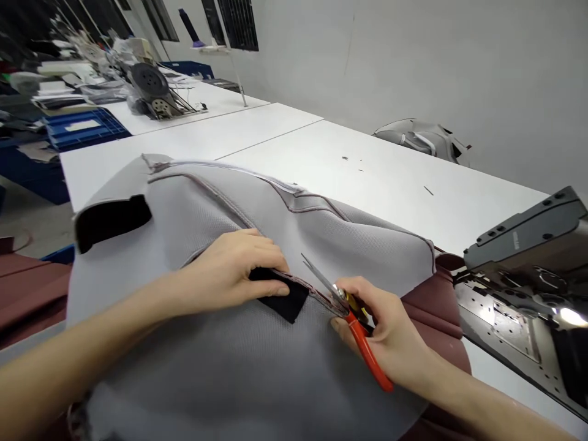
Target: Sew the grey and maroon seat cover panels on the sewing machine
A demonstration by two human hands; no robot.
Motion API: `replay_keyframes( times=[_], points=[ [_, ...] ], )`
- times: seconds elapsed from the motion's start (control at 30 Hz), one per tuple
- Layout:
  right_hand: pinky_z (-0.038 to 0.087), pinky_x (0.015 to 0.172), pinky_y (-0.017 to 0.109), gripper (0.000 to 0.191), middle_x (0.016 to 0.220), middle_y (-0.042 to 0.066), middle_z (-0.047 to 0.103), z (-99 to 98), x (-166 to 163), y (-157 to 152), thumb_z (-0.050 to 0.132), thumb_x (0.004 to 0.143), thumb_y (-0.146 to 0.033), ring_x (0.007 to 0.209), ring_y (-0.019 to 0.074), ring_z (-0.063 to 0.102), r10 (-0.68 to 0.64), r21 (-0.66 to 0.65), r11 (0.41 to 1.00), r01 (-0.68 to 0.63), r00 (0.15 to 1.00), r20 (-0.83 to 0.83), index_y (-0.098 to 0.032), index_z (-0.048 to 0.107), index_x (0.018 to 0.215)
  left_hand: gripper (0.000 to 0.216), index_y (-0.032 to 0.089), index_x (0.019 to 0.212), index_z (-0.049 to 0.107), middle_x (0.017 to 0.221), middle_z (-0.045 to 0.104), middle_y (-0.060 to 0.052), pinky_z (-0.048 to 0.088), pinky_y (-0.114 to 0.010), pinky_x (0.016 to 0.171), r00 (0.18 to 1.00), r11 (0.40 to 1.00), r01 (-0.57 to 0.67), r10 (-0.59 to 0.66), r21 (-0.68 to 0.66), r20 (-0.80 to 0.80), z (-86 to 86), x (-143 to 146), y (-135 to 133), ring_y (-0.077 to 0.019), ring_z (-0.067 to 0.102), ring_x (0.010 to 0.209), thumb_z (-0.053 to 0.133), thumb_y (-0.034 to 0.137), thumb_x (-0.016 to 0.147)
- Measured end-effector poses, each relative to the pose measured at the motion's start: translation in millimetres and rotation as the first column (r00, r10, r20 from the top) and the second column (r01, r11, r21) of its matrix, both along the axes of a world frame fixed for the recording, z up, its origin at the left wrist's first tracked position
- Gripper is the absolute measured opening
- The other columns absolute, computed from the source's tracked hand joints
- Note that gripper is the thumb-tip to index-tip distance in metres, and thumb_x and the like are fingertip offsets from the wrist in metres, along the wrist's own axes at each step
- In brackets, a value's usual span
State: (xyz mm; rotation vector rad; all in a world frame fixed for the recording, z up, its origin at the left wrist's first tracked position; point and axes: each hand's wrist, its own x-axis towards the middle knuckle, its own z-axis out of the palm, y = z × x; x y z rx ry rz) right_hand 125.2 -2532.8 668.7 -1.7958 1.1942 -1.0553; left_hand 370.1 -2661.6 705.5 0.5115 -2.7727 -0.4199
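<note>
A large grey fabric cover (257, 367) with stitched seams and maroon panels (432, 300) lies spread in front of me. My left hand (243, 269) is closed on the seam edge, with the thumb over a black fabric strip (287, 300) sewn along it. Red-handled scissors (365, 346) are in my right hand (386, 324); their blades are parted and point up and left over the cover. The right fingers also touch the seam beside the black strip. Another black patch (113, 220) shows at the cover's left side.
A sewing machine (528, 245) with its lamp lit stands at the right. Small thread scraps lie on the white table (285, 141). A grey sewn piece (422, 138) rests by the wall. Further back are a blue crate (87, 128) and a machine with a dark wheel (149, 79).
</note>
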Motion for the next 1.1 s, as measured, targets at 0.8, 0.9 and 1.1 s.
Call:
replay_keyframes(
  times=[0.8,0.9,1.1],
  points=[
    [0.043,0.056,0.028,0.036,0.083,0.003,0.063,-4.8,-3.5,10.7,0.075,0.083,-0.048,0.067,0.0162,0.058,-0.065,0.178,0.964,0.196,0.827,-0.559,-0.024,0.070,0.110,0.022,0.023,0.081,0.070,0.070,0.068,0.005,0.038,-0.028,0.070,0.975,0.978,-0.003,0.049,0.207,-0.218,-54.7,7.2,-17.8,-0.0097,0.057,0.064,0.065,0.040,0.093],
    [0.042,0.058,0.028,0.035,0.078,0.001,0.062,-13.2,-5.2,15.8,0.072,0.086,-0.051,0.065,0.0147,0.056,-0.063,0.152,0.974,0.168,0.845,-0.531,-0.022,0.069,0.104,0.020,0.023,0.082,0.071,0.072,0.069,0.005,0.038,-0.027,0.072,0.975,0.973,0.009,0.042,0.229,-0.218,-54.6,6.9,-18.6,-0.0099,0.058,0.065,0.066,0.039,0.092],
    [0.040,0.058,0.027,0.034,0.076,0.001,0.063,-15.0,-7.3,13.9,0.065,0.092,-0.052,0.063,0.0140,0.056,-0.051,0.078,0.990,0.115,0.824,-0.565,-0.020,0.068,0.103,0.016,0.020,0.079,0.067,0.071,0.066,0.007,0.037,-0.025,0.074,0.967,0.967,0.050,0.016,0.250,-0.256,-53.7,4.6,-18.2,-0.0072,0.055,0.066,0.071,0.031,0.089]
  ],
)
